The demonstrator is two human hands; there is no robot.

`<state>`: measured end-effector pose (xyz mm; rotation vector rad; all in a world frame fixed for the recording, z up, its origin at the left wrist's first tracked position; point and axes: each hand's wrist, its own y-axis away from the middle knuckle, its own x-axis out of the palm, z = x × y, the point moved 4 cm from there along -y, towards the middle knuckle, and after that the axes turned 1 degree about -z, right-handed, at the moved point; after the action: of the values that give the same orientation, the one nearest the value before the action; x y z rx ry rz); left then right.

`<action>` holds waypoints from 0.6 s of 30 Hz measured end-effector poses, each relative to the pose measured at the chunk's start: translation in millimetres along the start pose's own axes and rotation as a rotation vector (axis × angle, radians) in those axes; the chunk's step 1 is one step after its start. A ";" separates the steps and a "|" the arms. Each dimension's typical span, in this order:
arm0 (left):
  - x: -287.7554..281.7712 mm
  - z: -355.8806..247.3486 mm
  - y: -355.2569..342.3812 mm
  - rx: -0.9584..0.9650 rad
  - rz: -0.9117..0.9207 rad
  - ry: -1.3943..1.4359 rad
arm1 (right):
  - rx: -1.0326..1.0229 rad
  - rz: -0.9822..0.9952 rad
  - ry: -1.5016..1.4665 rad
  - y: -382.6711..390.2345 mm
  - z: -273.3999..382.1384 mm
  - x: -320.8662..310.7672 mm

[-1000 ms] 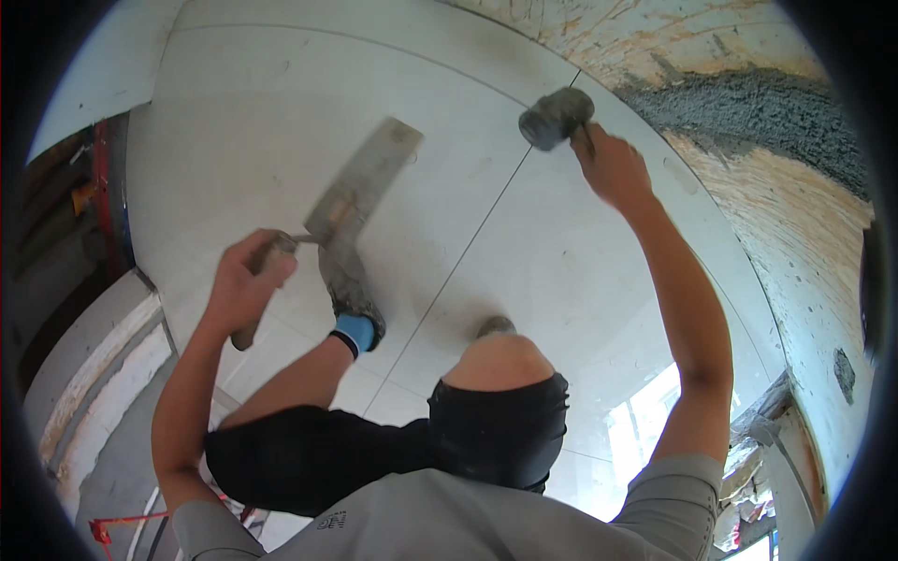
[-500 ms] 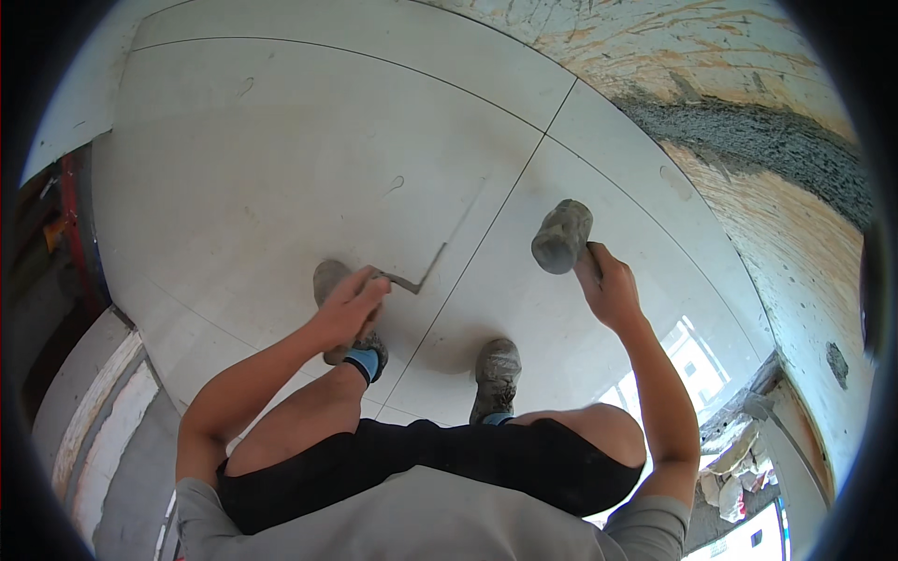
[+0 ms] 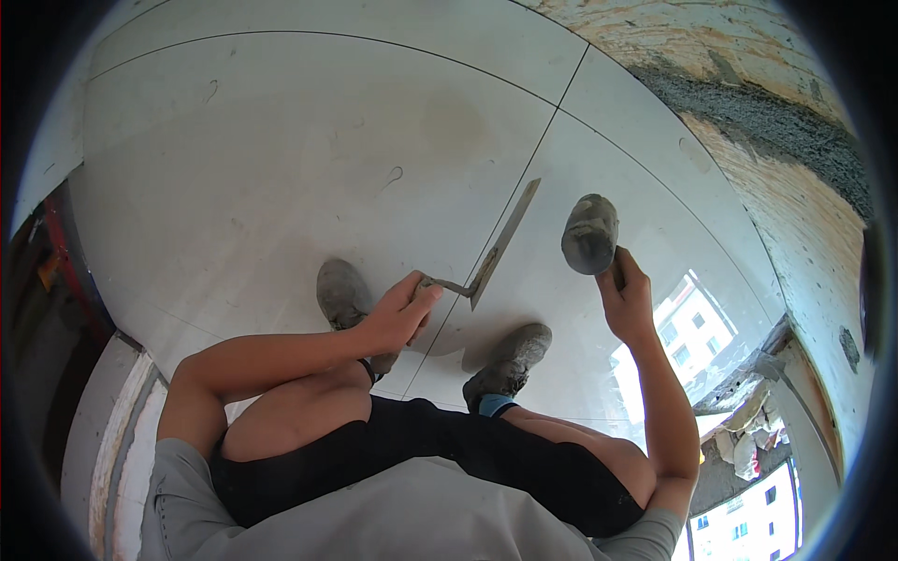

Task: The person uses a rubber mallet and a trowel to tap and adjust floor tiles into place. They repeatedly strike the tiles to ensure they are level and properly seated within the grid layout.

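Observation:
I squat on large glossy white floor tiles [image 3: 309,159]. My left hand [image 3: 398,313] grips the handle of a trowel [image 3: 500,245], whose long narrow blade stands on edge along the joint between two tiles. My right hand [image 3: 627,299] holds a grey rubber mallet [image 3: 589,234] by its handle, the head raised just right of the trowel blade. Both of my dusty grey shoes [image 3: 341,292] rest on the tiles, the left one beside my left hand, the right shoe [image 3: 510,360] under my right forearm.
Grey mortar bed [image 3: 767,122] and bare brownish floor lie beyond the tiles at upper right. A window reflection shines on the tile at right. Rubble and rags [image 3: 748,430] sit at the lower right. A red object [image 3: 56,252] stands at the left edge.
Both hands have come down from overhead. The trowel now stands on edge along the tile joint, and the mallet has moved down to just right of it. My legs have folded lower.

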<state>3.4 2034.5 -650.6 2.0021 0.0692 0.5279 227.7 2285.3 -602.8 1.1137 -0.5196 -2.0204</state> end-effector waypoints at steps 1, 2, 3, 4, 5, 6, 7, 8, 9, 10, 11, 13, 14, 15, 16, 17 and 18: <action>1.3 0.4 -1.6 0.005 0.001 0.015 | -0.009 -0.002 0.006 1.8 1.0 1.9; 2.7 -1.0 -2.7 0.015 0.006 0.017 | -0.020 -0.004 0.012 3.3 2.0 3.2; 3.9 -2.4 -4.1 0.026 0.009 0.019 | -0.005 0.005 0.018 4.0 2.3 3.8; 5.6 -3.6 -5.5 0.037 0.012 0.023 | 0.010 0.015 0.025 4.3 2.8 4.0; 7.7 -5.6 -6.0 0.030 0.007 0.038 | 0.021 0.028 0.028 4.0 2.8 5.9; 10.5 -7.8 -6.5 0.022 0.001 0.055 | 0.012 0.028 0.025 4.3 2.6 7.3; 12.2 -9.4 -6.7 0.013 -0.005 0.072 | 0.002 0.028 0.022 4.8 1.8 8.6; 12.7 -8.7 -7.6 0.014 -0.009 0.072 | -0.004 0.028 0.019 5.8 0.9 10.2; 12.9 -8.0 -8.2 0.015 -0.014 0.073 | -0.015 0.024 0.009 6.1 1.2 11.8; 12.6 -7.2 -8.1 0.015 -0.018 0.073 | -0.027 0.019 -0.002 6.2 1.5 13.2; 12.4 -6.7 -8.2 0.013 -0.022 0.073 | -0.035 0.013 -0.011 6.6 1.5 13.7; 12.0 -6.2 -7.8 0.008 -0.030 0.071 | -0.032 0.021 -0.016 7.8 0.9 14.9; 12.7 -8.4 -7.4 0.005 -0.033 0.069 | -0.027 0.023 -0.017 8.7 0.3 14.8; 13.4 -10.9 -6.5 0.002 -0.037 0.068 | -0.023 0.027 -0.007 9.4 -0.2 14.9; 13.9 -12.9 -5.6 -0.002 -0.040 0.065 | -0.019 0.032 0.002 10.0 -0.7 15.1; 14.1 -13.0 -5.4 -0.008 -0.042 0.061 | -0.016 0.037 0.011 10.0 -1.0 15.2; 14.2 -13.1 -5.0 -0.015 -0.044 0.057 | -0.022 0.035 0.005 10.3 -1.1 15.3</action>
<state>11.9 2051.6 -645.1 1.9664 0.1436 0.5562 227.9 2267.0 -604.9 1.0891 -0.5104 -1.9880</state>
